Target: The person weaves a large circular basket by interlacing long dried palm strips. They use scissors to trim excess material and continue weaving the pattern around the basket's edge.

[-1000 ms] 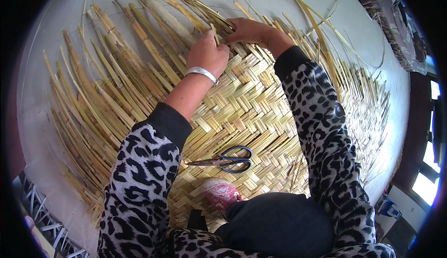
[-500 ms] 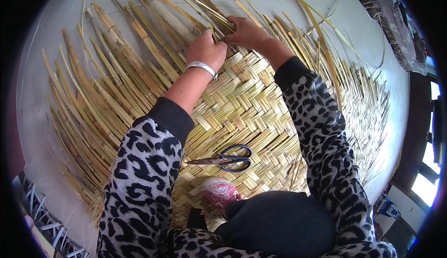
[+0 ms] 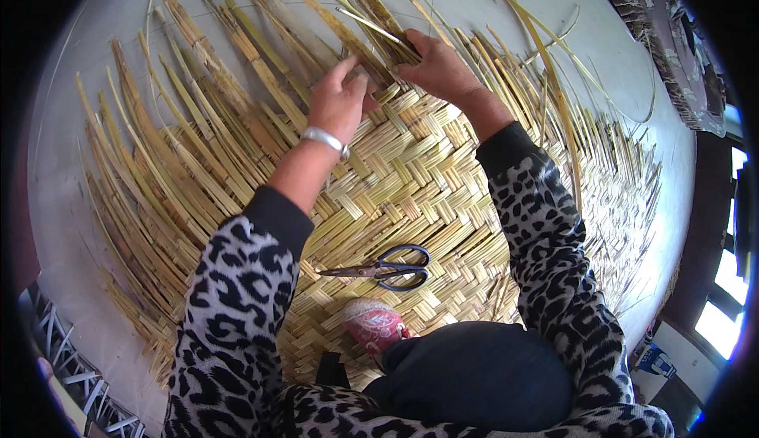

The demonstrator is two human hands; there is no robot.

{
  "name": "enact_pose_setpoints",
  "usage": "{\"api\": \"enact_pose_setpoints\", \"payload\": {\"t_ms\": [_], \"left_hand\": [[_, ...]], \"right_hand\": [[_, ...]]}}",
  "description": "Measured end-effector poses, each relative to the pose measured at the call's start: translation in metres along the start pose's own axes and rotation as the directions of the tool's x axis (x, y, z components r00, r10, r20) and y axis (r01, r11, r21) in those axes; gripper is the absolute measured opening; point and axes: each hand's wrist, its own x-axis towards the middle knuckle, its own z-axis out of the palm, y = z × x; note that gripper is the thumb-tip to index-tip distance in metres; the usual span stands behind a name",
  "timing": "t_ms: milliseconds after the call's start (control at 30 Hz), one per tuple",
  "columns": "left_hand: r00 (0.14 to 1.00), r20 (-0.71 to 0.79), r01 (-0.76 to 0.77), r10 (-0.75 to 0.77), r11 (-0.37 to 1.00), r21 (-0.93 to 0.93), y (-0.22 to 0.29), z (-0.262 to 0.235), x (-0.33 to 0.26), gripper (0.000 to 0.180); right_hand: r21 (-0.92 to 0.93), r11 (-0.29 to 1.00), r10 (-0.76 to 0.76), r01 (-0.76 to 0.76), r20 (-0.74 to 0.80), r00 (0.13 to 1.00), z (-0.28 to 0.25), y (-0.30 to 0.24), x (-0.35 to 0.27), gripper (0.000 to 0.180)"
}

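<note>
left hand [image 3: 338, 104] fingers: tips hidden among strips | mat [image 3: 411, 177] near edge: covered by legs | strip ends: cut off at top edge

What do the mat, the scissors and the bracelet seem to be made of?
Mat: flat pale yellow strips, probably split bamboo or reed, matt and dry-looking, woven in herringbone. Scissors: dark, likely metal, with a dull sheen on the blades. Bracelet on the left wrist: silvery and shiny, probably metal.
</note>
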Motion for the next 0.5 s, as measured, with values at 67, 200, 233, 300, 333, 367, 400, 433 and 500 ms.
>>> {"api": "enact_pose_setpoints", "payload": {"t_ms": [67, 200, 233, 300, 333, 367, 400, 433, 500], "left_hand": [[0.995, -0.071, -0.071, 0.072, 0.997, 0.008, -0.013, -0.008, -0.022, 0.032], [0.981, -0.184, -0.073, 0.061, 0.996, -0.06, -0.046, -0.027, -0.078, 0.022], [0.984, -0.164, -0.076, 0.068, 0.996, -0.044, -0.054, -0.033, -0.092, 0.021], [0.99, -0.111, -0.091, 0.086, 0.995, -0.04, -0.066, -0.049, -0.118, 0.019], [0.99, -0.11, -0.094, 0.093, 0.996, -0.009, -0.072, -0.056, -0.131, 0.019], [0.99, -0.108, -0.085, 0.088, 0.996, 0.029, -0.076, -0.063, -0.144, 0.018], [0.991, -0.104, -0.078, 0.083, 0.996, 0.049, -0.081, -0.069, -0.157, 0.018], [0.988, -0.117, -0.084, 0.096, 0.991, 0.101, -0.085, -0.074, -0.17, 0.018], [0.983, -0.14, -0.096, 0.115, 0.986, 0.135, -0.092, -0.082, -0.192, 0.018]], "right_hand": [[-0.126, 0.991, 0.053, -0.042, 0.088, 0.995, -0.001, -0.003, 0.003, 0.05], [-0.266, 0.961, 0.133, -0.075, 0.205, 0.97, 0.0, -0.006, 0.003, 0.056], [-0.253, 0.965, 0.125, -0.074, 0.195, 0.973, 0.001, -0.005, 0.001, 0.058], [-0.243, 0.965, 0.14, -0.095, 0.178, 0.974, 0.002, -0.005, -0.003, 0.06], [-0.26, 0.963, 0.126, -0.077, 0.178, 0.976, 0.002, -0.005, -0.005, 0.065], [-0.292, 0.953, 0.138, -0.08, 0.185, 0.973, 0.002, -0.005, -0.006, 0.069], [-0.329, 0.94, 0.158, -0.09, 0.187, 0.97, 0.003, -0.006, -0.008, 0.073], [-0.375, 0.923, 0.16, -0.088, 0.165, 0.973, 0.005, -0.007, -0.011, 0.072], [-0.463, 0.882, 0.149, -0.082, 0.109, 0.983, 0.012, -0.01, -0.017, 0.07]]}}
